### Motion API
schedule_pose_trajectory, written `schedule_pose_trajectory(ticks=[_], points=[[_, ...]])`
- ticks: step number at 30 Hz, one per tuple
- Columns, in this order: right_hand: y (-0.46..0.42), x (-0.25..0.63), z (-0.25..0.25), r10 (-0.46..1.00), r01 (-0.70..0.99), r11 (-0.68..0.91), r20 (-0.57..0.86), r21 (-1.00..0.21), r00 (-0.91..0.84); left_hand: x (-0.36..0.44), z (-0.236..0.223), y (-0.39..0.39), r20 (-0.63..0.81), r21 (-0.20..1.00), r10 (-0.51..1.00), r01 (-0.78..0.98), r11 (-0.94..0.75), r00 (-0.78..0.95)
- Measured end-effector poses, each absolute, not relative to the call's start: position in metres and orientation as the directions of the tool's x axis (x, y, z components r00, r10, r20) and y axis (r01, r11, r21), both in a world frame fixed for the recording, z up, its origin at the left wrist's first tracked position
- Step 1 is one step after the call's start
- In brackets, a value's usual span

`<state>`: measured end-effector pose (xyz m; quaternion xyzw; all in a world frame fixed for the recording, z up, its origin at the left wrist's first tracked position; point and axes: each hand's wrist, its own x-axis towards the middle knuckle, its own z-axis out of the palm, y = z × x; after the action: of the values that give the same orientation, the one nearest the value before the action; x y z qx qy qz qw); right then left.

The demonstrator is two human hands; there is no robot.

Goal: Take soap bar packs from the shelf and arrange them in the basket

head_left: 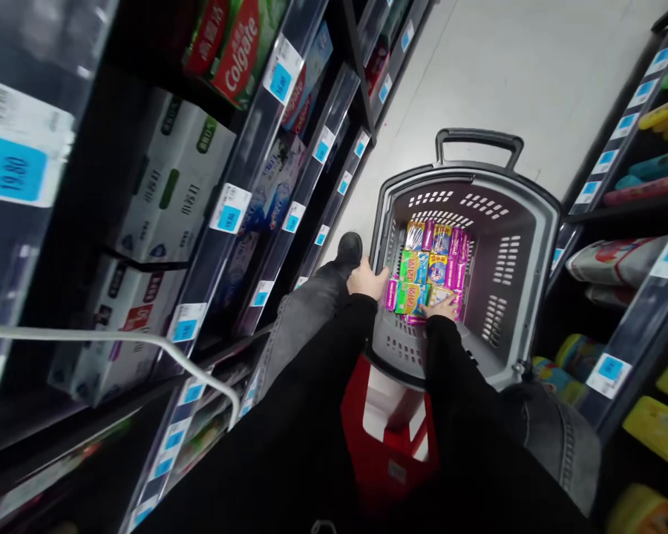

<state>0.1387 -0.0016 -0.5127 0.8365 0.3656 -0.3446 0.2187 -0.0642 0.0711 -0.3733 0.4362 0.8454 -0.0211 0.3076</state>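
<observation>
A grey shopping basket [512, 215] with a black handle stands on the floor between two shelf rows. Inside lie several colourful soap packs [430, 271] in pink, green, yellow and blue. My left hand [369, 282] grips the basket's near left rim, fingers curled over it. My right hand [441, 309] reaches down into the basket and rests on the packs, fingers bent on one of them. Both arms wear black sleeves.
A red stool [387, 437] sits under me, near the basket. Black shelves with toothpaste boxes [231, 44] and blue price tags run along the left. Shelves with bright packets [654, 426] line the right. Pale floor [512, 67] stretches ahead.
</observation>
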Motion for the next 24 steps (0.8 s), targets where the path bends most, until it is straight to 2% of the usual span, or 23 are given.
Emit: schedule_pose_trajectory(ticks=[3,6,9,12,17,21,24], points=[[0.000,0.141,-0.529,0.474,0.750,-0.653,-0.716,0.103,0.512,-0.064,-0.374,0.072,-0.556,0.205,0.704,0.748,0.631,-0.442],[0.009,0.161,-0.522,0.573,0.801,-0.594,-0.665,0.066,0.480,-0.063,-0.374,0.074,-0.572,0.188,0.686,0.743,0.642,-0.449],[0.032,0.188,-0.512,0.699,0.858,-0.511,-0.553,0.057,0.453,-0.061,-0.374,0.075,-0.583,0.180,0.679,0.744,0.643,-0.447],[0.061,0.205,-0.513,0.740,0.878,-0.473,-0.512,0.065,0.437,-0.059,-0.371,0.076,-0.582,0.183,0.680,0.744,0.643,-0.445],[0.087,0.204,-0.526,0.848,0.959,-0.282,-0.463,0.020,0.259,-0.058,-0.368,0.078,-0.582,0.188,0.684,0.744,0.641,-0.441],[0.099,0.198,-0.531,0.847,0.915,-0.403,-0.395,-0.037,0.357,-0.058,-0.370,0.077,-0.578,0.183,0.684,0.746,0.641,-0.446],[0.123,0.200,-0.528,0.861,0.916,-0.390,-0.388,-0.091,0.328,-0.058,-0.372,0.077,-0.578,0.185,0.685,0.746,0.639,-0.444]])
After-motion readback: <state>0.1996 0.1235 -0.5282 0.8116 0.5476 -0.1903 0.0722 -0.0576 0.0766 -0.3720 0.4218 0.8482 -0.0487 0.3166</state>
